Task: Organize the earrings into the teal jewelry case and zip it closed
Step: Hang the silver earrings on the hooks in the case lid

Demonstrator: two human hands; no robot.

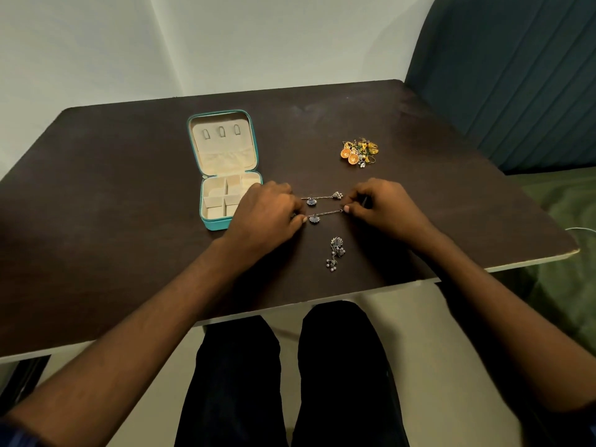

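Both hands' fingers [346,208] pinch a thin silver chain earring [325,215]; square teal case [213,224] open.

You will find no legible text, label, brand, number or sign anywhere in this view. The open teal zip-around jewelry case [225,169] with its cream lining carries no readable marking.

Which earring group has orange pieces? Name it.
The tangled cluster at the table's far right; both groups nearer the hands are silver with blue.
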